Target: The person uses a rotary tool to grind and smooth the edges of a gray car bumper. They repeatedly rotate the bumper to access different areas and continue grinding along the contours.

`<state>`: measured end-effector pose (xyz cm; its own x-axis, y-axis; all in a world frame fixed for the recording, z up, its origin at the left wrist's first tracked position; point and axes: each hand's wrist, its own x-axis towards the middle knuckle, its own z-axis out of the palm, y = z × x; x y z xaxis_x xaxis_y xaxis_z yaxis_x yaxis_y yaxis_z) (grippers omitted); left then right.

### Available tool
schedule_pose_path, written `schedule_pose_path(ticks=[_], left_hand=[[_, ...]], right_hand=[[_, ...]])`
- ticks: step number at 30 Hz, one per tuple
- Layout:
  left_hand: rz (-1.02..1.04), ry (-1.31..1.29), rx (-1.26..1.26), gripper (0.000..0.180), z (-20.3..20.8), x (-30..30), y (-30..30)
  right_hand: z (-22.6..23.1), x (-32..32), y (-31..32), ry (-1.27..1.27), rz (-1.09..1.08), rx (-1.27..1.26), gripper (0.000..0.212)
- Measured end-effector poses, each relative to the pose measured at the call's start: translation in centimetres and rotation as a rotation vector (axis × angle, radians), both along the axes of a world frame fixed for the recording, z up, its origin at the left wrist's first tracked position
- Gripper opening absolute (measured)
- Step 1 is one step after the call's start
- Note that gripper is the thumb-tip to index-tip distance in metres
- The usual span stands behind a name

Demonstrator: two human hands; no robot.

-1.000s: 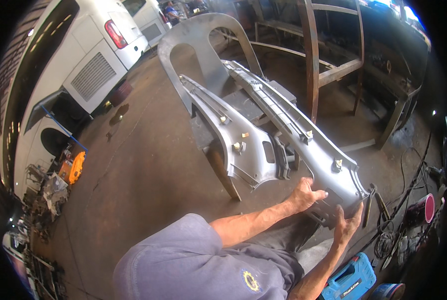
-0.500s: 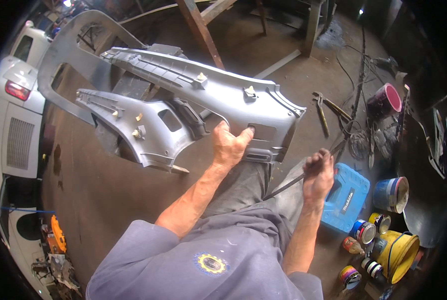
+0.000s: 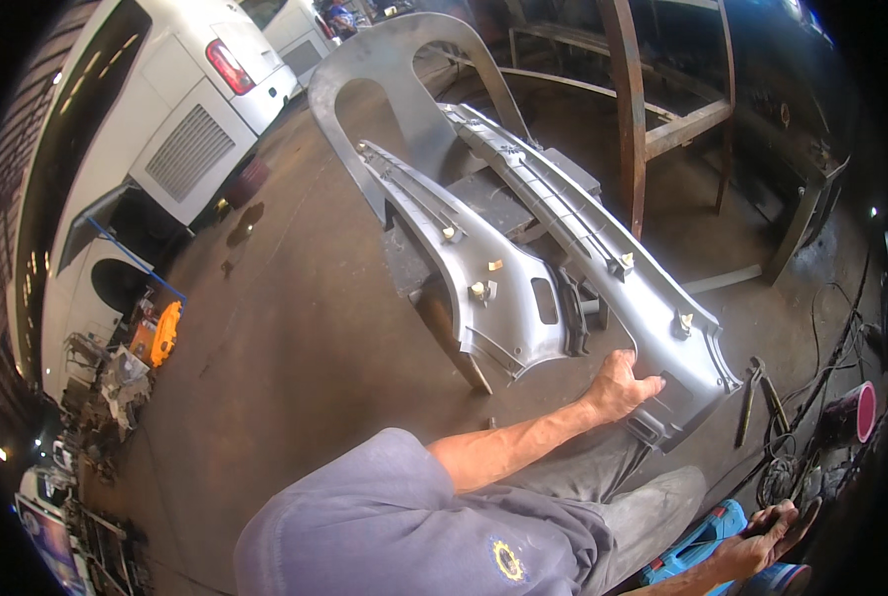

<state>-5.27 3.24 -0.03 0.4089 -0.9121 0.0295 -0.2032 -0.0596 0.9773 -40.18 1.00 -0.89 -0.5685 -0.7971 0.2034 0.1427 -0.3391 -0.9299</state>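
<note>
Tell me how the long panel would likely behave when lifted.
The long panel is probably stiff, given the ribs along its narrow part. It looks thin-walled, so likely light for its size. Its wide end juts past the chair, so it might tip if the left hand lets go.

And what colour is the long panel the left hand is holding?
The long panel is silvery grey; it shows best in the head view.

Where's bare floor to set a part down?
Widest: the floor between the white bus and the shorter silver panel. Smaller: the patch between the longer silver panel, a metal strip and the pliers. Crowded: around the right hand, with the blue case, cables and pink-mouthed bucket.
</note>
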Motion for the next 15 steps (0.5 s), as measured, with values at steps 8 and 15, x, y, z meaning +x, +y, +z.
schedule_pose_path(ticks=[8,15], left_hand=[[-0.156,0.189,0.026,0.024,0.3,0.9,-0.7],[-0.165,0.227,0.036,0.024,1.5,0.8,-0.4]], right_hand=[[-6.7,-1.6,0.8,-0.570,0.628,0.080,0.044],[-5.3,2.2,3.5,-0.806,0.626,0.201,0.045]])
